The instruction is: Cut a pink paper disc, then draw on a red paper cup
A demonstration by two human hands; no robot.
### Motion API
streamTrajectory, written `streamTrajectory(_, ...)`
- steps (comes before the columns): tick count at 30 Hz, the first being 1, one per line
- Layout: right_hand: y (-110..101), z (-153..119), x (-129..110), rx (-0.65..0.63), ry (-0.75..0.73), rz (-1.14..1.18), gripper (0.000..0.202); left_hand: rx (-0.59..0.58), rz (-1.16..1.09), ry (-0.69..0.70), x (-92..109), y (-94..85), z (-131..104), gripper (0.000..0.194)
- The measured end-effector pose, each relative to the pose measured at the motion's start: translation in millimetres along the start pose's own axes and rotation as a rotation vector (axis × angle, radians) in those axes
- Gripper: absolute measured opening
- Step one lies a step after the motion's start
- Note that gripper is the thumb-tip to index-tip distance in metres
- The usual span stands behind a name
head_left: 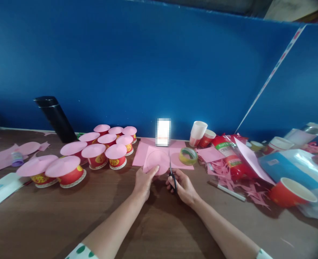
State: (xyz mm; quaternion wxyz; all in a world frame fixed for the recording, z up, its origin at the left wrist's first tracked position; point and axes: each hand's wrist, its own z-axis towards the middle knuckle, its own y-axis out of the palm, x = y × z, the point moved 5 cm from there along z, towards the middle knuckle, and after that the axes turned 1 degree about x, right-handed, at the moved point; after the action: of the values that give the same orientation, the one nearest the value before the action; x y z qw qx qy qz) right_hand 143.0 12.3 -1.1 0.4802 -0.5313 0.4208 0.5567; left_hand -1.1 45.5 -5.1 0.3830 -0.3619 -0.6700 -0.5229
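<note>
My left hand (143, 181) grips the lower left edge of a pink paper piece (158, 160) with a circle outlined on it, thumb on top. In my right hand (184, 189) is a pair of scissors (171, 169), black-handled, with fingers in the loops. Its blades point away from me, just right of the pink circle; whether they touch the paper I cannot tell. Beneath and behind lie larger pink sheets (139, 153). A roll of tape (188, 156) rests on their right part.
Several red paper cups with pink cone tops (94, 151) stand to the left, before a black bottle (53, 117). A bright, blurred-out upright object (163, 132) stands behind the sheets. At right are stacked cups (198, 133), pink scraps (223, 176), a marker (230, 192) and a red cup (280, 194).
</note>
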Motion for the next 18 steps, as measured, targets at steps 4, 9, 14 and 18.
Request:
streamTrajectory(4, -0.6, 0.3, 1.8, -0.003, -0.006, 0.002, 0.034, 0.003, 0.020, 0.007, -0.3, -0.7, 0.7, 0.047)
streamTrajectory(9, -1.1, 1.3, 2.5, 0.007, -0.004, 0.001, 0.034, -0.001, 0.021, 0.016, -1.6, -1.3, 1.8, 0.048)
streamTrajectory(14, -0.8, 1.8, 2.2, 0.013, 0.003, 0.001, 0.033, 0.006, 0.042, 0.031, -3.9, -2.8, 3.1, 0.050)
streamTrajectory(18, -1.2, 1.7, 2.5, 0.022, 0.003, 0.005, 0.033, 0.004, 0.040, 0.037, -3.8, -3.0, 3.3, 0.048)
